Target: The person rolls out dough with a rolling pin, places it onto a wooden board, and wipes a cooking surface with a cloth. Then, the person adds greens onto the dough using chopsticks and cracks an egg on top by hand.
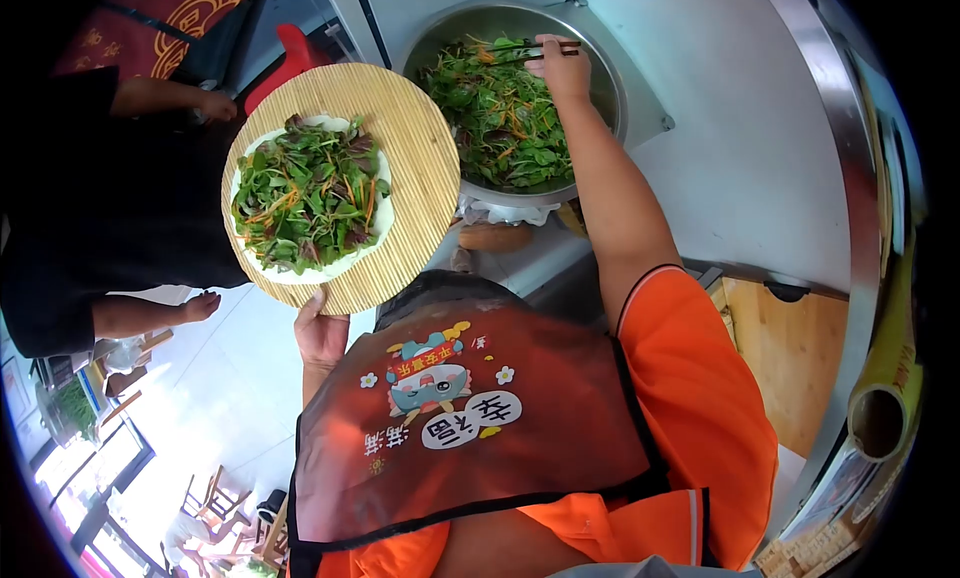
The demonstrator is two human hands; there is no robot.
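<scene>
My left hand [322,336] grips the near edge of a round bamboo-slat board [425,138], with the thumb on top and the other fingers mostly hidden beneath. On this board lies a thin, pale round sheet of dough [383,223], its rim showing around a heap of mixed green leaves and orange shreds [305,198]. My right hand [562,70] is closed around dark chopsticks [515,54] over a large metal bowl [612,93]. Their tips reach the leafy greens [510,128] with orange shreds inside that bowl.
Another person in dark clothes [120,218] stands at the left, close to the board. A red chair back [290,63] is behind the board. The bowl rests by a metal counter [740,168]. A rolled yellow tube [882,418] stands at the right; wooden chairs [215,503] are lower left.
</scene>
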